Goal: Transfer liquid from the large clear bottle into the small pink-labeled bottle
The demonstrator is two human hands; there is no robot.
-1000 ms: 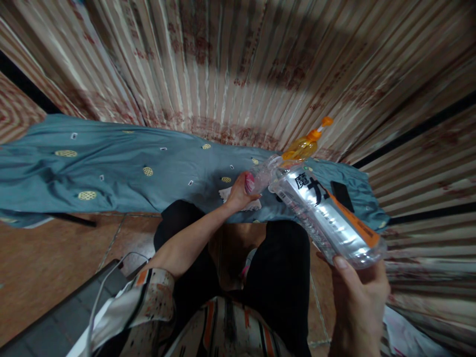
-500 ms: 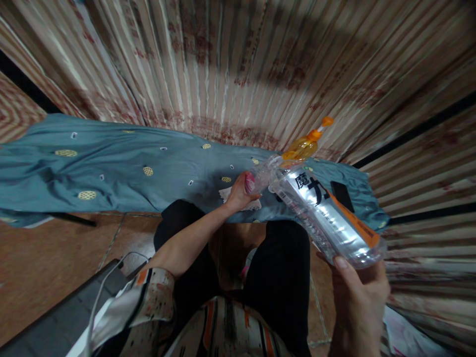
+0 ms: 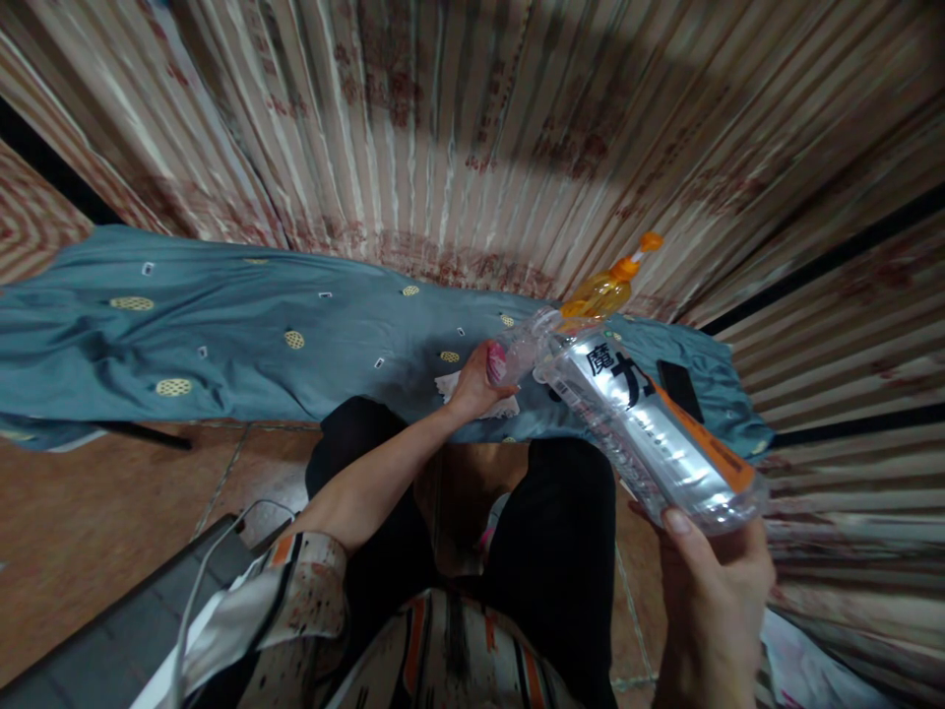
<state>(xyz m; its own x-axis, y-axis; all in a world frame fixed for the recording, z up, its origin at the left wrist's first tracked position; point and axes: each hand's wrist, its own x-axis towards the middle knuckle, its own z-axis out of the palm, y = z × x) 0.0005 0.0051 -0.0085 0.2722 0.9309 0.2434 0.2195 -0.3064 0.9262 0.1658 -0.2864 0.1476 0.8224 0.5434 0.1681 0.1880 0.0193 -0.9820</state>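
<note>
My left hand (image 3: 476, 384) is wrapped round the lower end of a small clear bottle (image 3: 526, 347) with a pink label. That bottle leans up and to the right. In my right hand (image 3: 713, 561) is the base of a large clear plastic bottle (image 3: 657, 423) with a silver and orange label and big black characters. The large bottle lies tilted, its narrow end beside the small bottle; whether the two touch I cannot tell. Just behind them is a yellow pump bottle (image 3: 597, 295) with an orange top. A white lace-edged piece (image 3: 498, 406) lies under my left hand.
A narrow table with a blue-green cloth (image 3: 236, 335) spans the view. On its right part lies a dark phone-like slab (image 3: 679, 389). A pleated curtain (image 3: 413, 128) hangs behind. At lower left are a grey surface (image 3: 125, 630) and a pale cable (image 3: 188, 601).
</note>
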